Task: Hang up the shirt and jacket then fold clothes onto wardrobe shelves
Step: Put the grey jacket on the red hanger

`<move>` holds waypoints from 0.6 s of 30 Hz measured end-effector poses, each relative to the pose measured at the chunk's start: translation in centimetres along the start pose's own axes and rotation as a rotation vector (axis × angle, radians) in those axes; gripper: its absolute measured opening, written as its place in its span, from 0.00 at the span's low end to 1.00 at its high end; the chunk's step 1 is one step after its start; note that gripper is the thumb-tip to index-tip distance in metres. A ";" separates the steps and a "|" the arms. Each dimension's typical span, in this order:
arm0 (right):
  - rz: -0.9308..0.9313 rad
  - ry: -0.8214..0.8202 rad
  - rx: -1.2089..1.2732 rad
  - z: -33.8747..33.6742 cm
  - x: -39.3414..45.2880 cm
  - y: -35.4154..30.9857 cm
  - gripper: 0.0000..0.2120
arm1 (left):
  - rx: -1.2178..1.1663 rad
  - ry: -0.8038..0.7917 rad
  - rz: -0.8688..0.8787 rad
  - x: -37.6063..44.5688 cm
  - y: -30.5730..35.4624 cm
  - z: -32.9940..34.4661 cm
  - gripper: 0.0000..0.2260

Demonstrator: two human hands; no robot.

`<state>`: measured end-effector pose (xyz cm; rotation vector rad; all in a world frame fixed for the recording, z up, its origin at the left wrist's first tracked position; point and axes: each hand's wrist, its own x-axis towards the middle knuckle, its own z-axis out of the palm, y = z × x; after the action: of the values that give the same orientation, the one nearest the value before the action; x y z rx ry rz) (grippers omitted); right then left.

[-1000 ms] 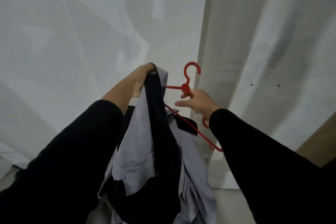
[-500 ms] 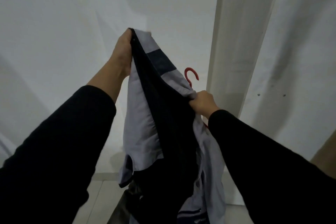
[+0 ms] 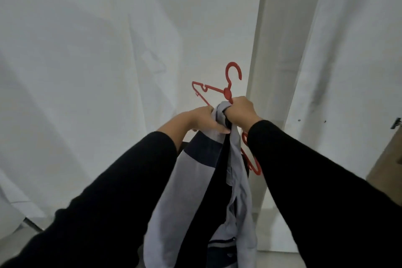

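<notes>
Nearest, hanging between both black sleeves: grey-and-navy fabric jacket [image 3: 195, 180]. Left hand [image 3: 206, 118] clenched on its bunched collar; right hand [image 3: 240, 113] grasping collar and red plastic hanger [image 3: 227, 91] together. Better spread collar, feed far-left hanger arm into shoulder.

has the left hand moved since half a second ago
Yes. The left hand has dropped and shifted right toward the white post, meeting the right hand on the jacket.
</notes>
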<state>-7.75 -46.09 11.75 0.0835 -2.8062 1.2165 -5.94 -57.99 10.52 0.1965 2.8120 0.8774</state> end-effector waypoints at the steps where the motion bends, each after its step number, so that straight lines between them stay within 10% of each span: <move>1: 0.012 0.018 0.028 -0.3 -0.2 0.1 0.15 | -0.061 0.051 0.015 0.0 0.2 0.1 0.37; 11: -0.099 -0.055 0.122 -1.1 -3.8 3.0 0.07 | -0.179 0.567 0.052 -3.0 1.5 -3.1 0.10; 14: -0.104 -0.064 0.012 -0.7 -4.5 4.1 0.13 | -0.530 0.486 -0.097 -4.0 1.0 -4.5 0.05; 18: -0.103 0.017 0.062 -1.6 -4.8 2.8 0.15 | -0.301 0.209 -0.150 -5.8 0.6 -5.6 0.23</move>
<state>-3.08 -42.93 10.37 0.2172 -2.7122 1.2745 -1.46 -61.67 16.18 -0.1569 2.7817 1.3344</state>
